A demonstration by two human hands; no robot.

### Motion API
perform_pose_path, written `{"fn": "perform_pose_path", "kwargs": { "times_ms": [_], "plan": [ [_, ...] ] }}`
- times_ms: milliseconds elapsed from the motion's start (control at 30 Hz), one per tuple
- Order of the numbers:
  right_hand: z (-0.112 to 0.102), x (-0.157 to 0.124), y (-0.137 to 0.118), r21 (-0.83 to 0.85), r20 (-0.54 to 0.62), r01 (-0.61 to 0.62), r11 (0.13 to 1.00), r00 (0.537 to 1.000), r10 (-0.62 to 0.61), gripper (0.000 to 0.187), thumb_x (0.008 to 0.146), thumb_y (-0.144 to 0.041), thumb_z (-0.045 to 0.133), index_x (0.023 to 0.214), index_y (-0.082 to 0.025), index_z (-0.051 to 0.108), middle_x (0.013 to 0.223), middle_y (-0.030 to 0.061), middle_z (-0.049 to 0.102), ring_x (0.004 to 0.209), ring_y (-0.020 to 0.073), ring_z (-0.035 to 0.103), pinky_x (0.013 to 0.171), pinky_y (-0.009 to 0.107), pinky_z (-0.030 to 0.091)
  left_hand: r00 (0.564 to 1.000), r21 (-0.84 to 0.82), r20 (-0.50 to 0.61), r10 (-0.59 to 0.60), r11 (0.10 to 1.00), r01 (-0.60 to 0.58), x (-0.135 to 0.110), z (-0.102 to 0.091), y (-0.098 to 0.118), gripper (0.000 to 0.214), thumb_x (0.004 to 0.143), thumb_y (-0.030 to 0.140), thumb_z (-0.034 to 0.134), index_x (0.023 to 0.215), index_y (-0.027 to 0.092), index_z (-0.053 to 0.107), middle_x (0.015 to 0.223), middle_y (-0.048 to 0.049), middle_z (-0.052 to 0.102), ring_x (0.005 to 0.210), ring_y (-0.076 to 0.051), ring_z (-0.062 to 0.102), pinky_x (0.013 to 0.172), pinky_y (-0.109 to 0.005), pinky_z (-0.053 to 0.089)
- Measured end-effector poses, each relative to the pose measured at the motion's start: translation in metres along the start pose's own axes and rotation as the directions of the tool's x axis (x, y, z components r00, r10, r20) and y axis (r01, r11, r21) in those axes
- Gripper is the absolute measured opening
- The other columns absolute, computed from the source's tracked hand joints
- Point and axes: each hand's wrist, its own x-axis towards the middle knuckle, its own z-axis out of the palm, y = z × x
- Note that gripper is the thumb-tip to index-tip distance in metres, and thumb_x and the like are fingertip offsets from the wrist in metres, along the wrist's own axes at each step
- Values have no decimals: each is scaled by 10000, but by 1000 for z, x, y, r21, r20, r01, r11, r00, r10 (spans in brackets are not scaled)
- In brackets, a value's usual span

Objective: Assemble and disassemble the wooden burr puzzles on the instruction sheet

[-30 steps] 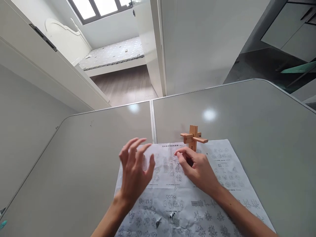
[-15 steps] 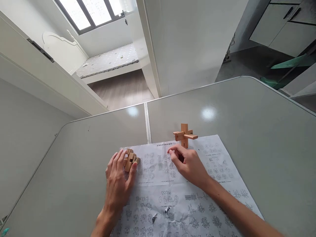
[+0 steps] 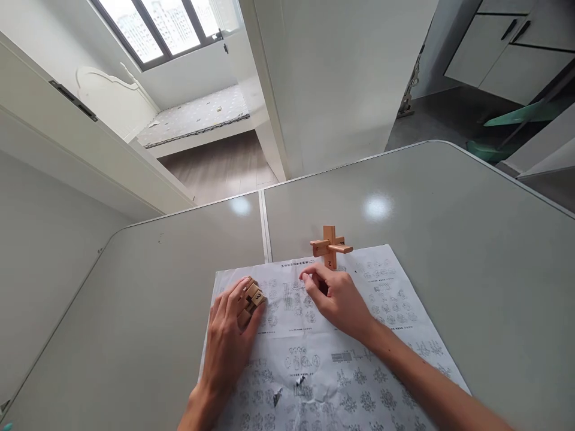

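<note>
My left hand (image 3: 229, 332) curls around a wooden burr puzzle (image 3: 252, 300) at the sheet's upper left; one end shows a black 3. Its fingers lie over the puzzle's left side and hide part of it. My right hand (image 3: 335, 299) rests on the printed sheet (image 3: 287, 350), fingers bent and the thumb and index tips close together, with nothing visible between them. Just beyond it stands a second wooden puzzle (image 3: 330, 245), cross-shaped, with flat bars sticking out sideways and a 2 low on its upright. The sheet carries small line drawings and has two tears near its middle.
The grey table (image 3: 444, 251) has a raised rim and a pale seam (image 3: 265, 227) running to its far edge. Past the table are a white wall, a doorway with a bed (image 3: 197, 114), and a cabinet (image 3: 503, 54) at upper right.
My left hand has moved to the right with the burr puzzle, which is now turned a little. My right hand keeps its pose beside the cross-shaped puzzle; the whole view has shifted slightly.
</note>
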Motion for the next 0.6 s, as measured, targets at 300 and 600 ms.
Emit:
{"fn": "perform_pose_path", "kwargs": {
  "times_ms": [300, 600],
  "plan": [
    [1, 0, 3, -38, -2, 5, 999, 1000, -5, 235, 1046, -330, 494, 910, -225, 655, 588, -62, 495, 516, 132, 477, 556, 264, 375, 988, -75, -12, 156, 985, -156, 5, 8, 24, 508, 1035, 265, 667, 1507, 321, 488, 1448, -93, 651, 1296, -286, 643, 1098, -479, 552],
    [1, 1, 2, -45, -1, 14, 999, 1000, -14, 225, 1046, -300, 493, 924, -222, 666, 617, -53, 526, 531, 131, 492, 546, 253, 381, 971, -175, 62, 229, 961, -215, 27, 19, 54, 548, 1017, 252, 696, 1509, 321, 465, 1442, -98, 654, 1314, -291, 627, 1101, -486, 545]
  ]
}}
